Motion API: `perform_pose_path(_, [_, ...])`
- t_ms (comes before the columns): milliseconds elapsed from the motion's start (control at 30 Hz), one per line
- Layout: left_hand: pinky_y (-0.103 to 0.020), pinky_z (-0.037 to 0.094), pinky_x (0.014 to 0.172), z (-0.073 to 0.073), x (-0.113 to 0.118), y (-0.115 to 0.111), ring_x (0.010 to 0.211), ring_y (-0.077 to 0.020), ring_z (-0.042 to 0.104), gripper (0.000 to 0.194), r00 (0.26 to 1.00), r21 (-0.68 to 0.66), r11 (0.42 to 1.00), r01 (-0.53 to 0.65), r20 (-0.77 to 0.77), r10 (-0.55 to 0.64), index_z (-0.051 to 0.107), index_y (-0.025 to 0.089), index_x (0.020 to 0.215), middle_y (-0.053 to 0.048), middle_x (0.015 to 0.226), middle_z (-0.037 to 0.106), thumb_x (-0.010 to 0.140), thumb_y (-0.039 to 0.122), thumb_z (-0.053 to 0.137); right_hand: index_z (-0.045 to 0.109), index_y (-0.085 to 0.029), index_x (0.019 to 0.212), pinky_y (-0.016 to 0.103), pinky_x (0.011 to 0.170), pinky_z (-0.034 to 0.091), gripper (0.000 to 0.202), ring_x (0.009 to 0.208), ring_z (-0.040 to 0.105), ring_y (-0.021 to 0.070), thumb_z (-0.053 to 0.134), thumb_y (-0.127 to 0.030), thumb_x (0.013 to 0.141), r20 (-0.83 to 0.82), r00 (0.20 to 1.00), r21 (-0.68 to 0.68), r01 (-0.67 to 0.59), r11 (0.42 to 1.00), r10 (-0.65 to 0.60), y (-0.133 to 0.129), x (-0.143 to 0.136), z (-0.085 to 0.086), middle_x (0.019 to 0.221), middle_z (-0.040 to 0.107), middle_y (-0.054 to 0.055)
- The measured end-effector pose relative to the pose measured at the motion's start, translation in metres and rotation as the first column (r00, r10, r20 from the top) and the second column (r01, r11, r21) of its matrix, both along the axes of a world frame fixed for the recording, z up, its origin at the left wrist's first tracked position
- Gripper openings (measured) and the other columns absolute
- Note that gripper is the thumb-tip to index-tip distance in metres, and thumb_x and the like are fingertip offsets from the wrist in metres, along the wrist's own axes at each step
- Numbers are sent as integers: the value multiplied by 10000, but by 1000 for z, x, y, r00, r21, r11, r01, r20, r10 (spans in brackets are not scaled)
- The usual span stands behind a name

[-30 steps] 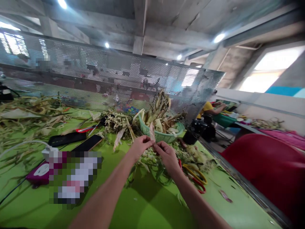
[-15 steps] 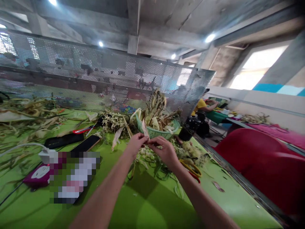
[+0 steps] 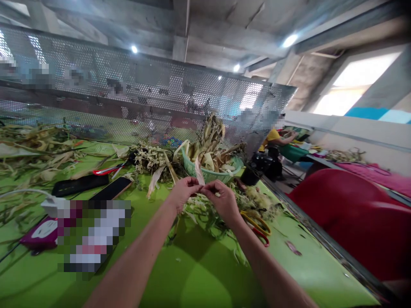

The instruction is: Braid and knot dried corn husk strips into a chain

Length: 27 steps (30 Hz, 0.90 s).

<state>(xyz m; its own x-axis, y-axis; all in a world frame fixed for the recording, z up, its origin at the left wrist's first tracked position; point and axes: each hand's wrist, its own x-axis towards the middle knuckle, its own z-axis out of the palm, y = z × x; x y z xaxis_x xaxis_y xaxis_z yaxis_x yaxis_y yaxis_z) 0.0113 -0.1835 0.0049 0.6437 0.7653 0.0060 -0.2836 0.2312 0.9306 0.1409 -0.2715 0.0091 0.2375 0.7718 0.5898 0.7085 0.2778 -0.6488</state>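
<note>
Both my hands meet over the green table [image 3: 192, 273], fingertips pinched together. Between them a pale, pinkish strip of dried corn husk [image 3: 199, 171] sticks upward. My left hand [image 3: 184, 192] is closed on its lower end from the left, and my right hand [image 3: 221, 196] pinches the same end from the right. Just behind stands a light green plastic basket [image 3: 212, 176] heaped with dried husks [image 3: 213, 141]. Husk scraps [image 3: 201, 207] lie under and around my fingers. What exactly sits between the fingertips is partly hidden.
Yellow-handled scissors [image 3: 257, 222] and a red handle [image 3: 261, 236] lie by my right forearm. To the left are phones [image 3: 112, 188], a purple power strip [image 3: 41, 233] and a red cutter [image 3: 107, 170]. A perforated metal screen [image 3: 144, 98] stands behind; a co-worker in yellow [image 3: 272, 136] sits far right.
The view has shifted slightly, so the table items appear further left. My hands stay pinched together on the husk strip, which now stands a little more to the right.
</note>
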Motion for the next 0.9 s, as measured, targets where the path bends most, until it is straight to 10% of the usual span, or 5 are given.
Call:
perform_pose_path(167, [-224, 396, 609, -1, 0, 4, 629, -96, 551, 311, 999, -3, 999, -44, -11, 44, 574, 144, 768, 5, 686, 616, 586, 293, 779, 700, -209, 924, 302, 748, 492, 160, 795, 625, 180, 673, -300, 796, -27, 991, -28, -132, 991, 132, -6, 1, 3, 885, 682, 50])
perform_pose_path(900, [-247, 369, 627, 10, -1, -5, 616, -101, 517, 282, 997, 48, 997, -65, 34, 64, 575, 142, 717, 19, 638, 585, 558, 235, 788, 587, -190, 817, 254, 665, 419, 133, 702, 529, 142, 611, -319, 839, -73, 997, 32, 32, 999, -29, 1, -1, -9, 754, 585, -1])
